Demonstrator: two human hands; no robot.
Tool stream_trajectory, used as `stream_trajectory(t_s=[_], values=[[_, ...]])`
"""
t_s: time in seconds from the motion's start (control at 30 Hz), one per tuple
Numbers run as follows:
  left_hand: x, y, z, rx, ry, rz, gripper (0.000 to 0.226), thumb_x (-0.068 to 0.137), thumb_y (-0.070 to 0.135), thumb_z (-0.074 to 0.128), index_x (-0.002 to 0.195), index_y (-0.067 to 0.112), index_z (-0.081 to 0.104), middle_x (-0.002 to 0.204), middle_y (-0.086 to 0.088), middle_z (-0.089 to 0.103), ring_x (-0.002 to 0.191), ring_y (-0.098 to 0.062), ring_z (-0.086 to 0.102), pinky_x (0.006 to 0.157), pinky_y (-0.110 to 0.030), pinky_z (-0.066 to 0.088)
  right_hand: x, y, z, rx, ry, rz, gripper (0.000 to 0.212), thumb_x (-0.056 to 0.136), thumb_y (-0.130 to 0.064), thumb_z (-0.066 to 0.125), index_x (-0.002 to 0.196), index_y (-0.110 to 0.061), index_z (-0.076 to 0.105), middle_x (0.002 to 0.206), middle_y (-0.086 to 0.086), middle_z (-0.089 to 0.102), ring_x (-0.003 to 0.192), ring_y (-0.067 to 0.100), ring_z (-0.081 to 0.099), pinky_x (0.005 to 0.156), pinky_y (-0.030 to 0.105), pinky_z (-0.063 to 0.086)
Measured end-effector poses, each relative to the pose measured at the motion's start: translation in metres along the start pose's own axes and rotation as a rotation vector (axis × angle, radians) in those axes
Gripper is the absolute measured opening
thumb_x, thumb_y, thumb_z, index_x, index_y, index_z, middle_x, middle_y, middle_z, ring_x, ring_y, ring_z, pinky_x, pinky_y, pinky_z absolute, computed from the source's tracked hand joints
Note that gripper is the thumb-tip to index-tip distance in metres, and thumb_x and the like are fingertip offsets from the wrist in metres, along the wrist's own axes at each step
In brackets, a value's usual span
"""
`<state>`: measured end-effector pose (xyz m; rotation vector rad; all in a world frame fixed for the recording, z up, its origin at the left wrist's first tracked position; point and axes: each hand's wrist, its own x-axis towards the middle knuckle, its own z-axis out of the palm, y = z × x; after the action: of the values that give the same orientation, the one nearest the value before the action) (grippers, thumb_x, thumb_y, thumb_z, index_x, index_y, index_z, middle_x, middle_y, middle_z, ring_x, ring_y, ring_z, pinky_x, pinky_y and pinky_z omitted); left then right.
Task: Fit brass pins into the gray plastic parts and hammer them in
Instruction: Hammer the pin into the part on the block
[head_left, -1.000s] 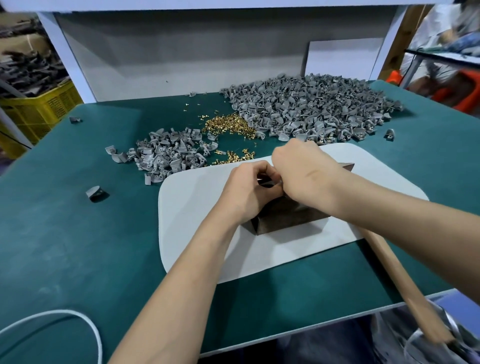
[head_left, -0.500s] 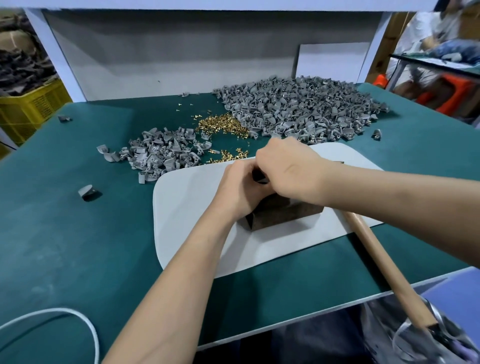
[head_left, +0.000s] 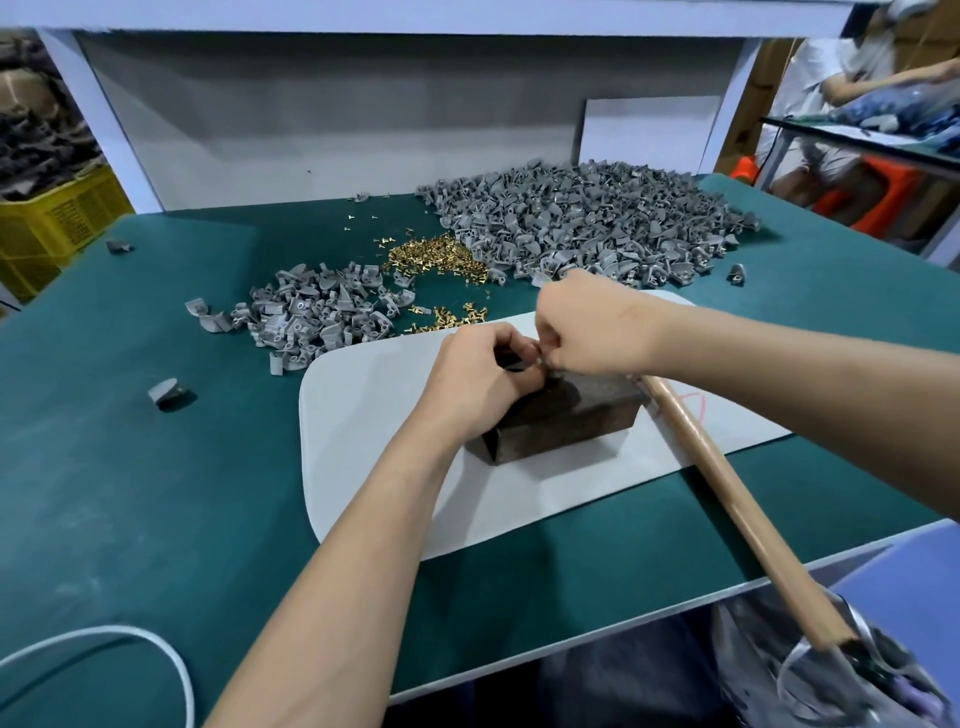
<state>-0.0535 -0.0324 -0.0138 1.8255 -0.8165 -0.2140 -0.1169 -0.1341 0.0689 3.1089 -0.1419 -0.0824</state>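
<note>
my left hand (head_left: 478, 382) grips a part (head_left: 509, 359) on the dark block (head_left: 571, 415), fingers curled round it. my right hand (head_left: 597, 327) has its fingers pinched at the same part. the block sits on the mat (head_left: 374, 415).

a wooden handle (head_left: 727, 493) runs from the block's right end, under my right forearm, past the near worktop (head_left: 130, 467) edge.

behind my hands lie a small heap (head_left: 317, 312) at left, pins (head_left: 436, 257) between, and a big heap (head_left: 582, 223) at right.

a stray piece (head_left: 163, 392) and a white cable (head_left: 171, 660) lie on the left side.

a red scribble (head_left: 696, 402) on the mat is unreadable.
</note>
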Motion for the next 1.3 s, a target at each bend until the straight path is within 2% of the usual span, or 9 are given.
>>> stream_trajectory(t_s=[0.1,0.2,0.33,0.43,0.6,0.67,0.87,1.03,1.3], values=[[-0.001,0.0,0.0,0.007,0.001,0.015,0.025,0.072,0.002,0.074,0.064,0.021,0.061,0.09,0.001,0.071,0.083,-0.01,0.066,0.084,-0.028,0.053,-0.012,0.023,-0.003,0.287,0.07,0.102,0.008,0.081,-0.013,0.067,0.084,-0.01,0.074,0.074,0.009,0.073,0.07,0.02,0.069,0.066,0.024,0.055],[0.001,0.0,0.001,-0.006,0.008,0.011,0.022,0.074,0.003,0.072,0.064,0.021,0.063,0.095,-0.001,0.071,0.091,-0.013,0.067,0.09,-0.03,0.052,-0.025,0.065,0.004,0.497,0.379,0.345,0.016,0.084,-0.022,0.067,0.079,-0.008,0.07,0.066,0.01,0.069,0.055,0.021,0.066,0.059,0.033,0.057],[-0.001,0.0,0.004,-0.036,0.011,-0.016,0.021,0.075,0.003,0.071,0.064,0.018,0.063,0.095,0.002,0.07,0.089,-0.011,0.067,0.089,-0.026,0.051,-0.04,0.081,0.047,0.274,-0.012,0.566,0.032,0.081,-0.037,0.065,0.08,-0.005,0.068,0.072,0.015,0.07,0.065,0.027,0.066,0.063,0.034,0.055],[-0.001,0.0,0.005,-0.046,0.018,-0.018,0.019,0.076,0.003,0.071,0.065,0.017,0.064,0.093,0.004,0.069,0.087,-0.008,0.066,0.086,-0.021,0.05,-0.038,0.087,0.06,0.351,0.008,0.609,0.03,0.076,-0.032,0.069,0.06,-0.007,0.068,0.054,0.009,0.063,0.055,0.023,0.061,0.058,0.028,0.052],[-0.002,0.001,0.004,-0.023,-0.002,-0.007,0.022,0.077,0.003,0.07,0.066,0.02,0.061,0.098,0.004,0.069,0.086,-0.008,0.065,0.084,-0.021,0.049,-0.039,0.097,0.049,1.216,-0.092,0.667,0.012,0.087,-0.001,0.051,0.077,-0.001,0.056,0.047,0.006,0.055,0.031,0.009,0.043,0.032,0.014,0.036],[-0.002,0.0,0.004,-0.021,-0.008,-0.007,0.022,0.077,0.004,0.07,0.066,0.021,0.06,0.098,0.005,0.069,0.085,-0.007,0.065,0.083,-0.021,0.049,-0.046,0.096,0.044,1.348,-0.004,0.564,0.01,0.086,0.008,0.048,0.09,0.0,0.052,0.045,0.003,0.055,0.03,0.008,0.038,0.03,0.014,0.03],[-0.001,0.0,0.004,-0.031,-0.009,-0.008,0.025,0.078,0.002,0.07,0.066,0.022,0.06,0.098,0.002,0.069,0.082,-0.008,0.064,0.083,-0.023,0.05,-0.061,0.056,0.015,1.005,0.081,0.294,0.027,0.097,-0.029,0.048,0.074,-0.015,0.046,0.041,-0.001,0.046,0.026,0.014,0.035,0.033,0.019,0.033],[-0.001,0.001,0.004,-0.019,-0.022,-0.002,0.027,0.079,0.001,0.07,0.067,0.022,0.058,0.1,0.001,0.069,0.077,-0.004,0.063,0.077,-0.019,0.05,-0.055,0.03,0.006,0.785,0.059,0.302,0.039,0.1,-0.042,0.031,0.083,-0.008,0.042,0.035,0.001,0.036,0.022,0.017,0.034,0.034,0.022,0.034],[-0.002,0.002,0.003,-0.054,-0.03,-0.013,0.025,0.079,-0.002,0.071,0.068,0.017,0.059,0.097,-0.001,0.069,0.077,-0.011,0.063,0.077,-0.022,0.05,-0.058,0.022,0.007,0.604,0.002,0.373,0.048,0.099,-0.05,0.028,0.072,-0.012,0.041,0.05,0.016,0.048,0.022,0.02,0.039,0.035,0.023,0.037]])
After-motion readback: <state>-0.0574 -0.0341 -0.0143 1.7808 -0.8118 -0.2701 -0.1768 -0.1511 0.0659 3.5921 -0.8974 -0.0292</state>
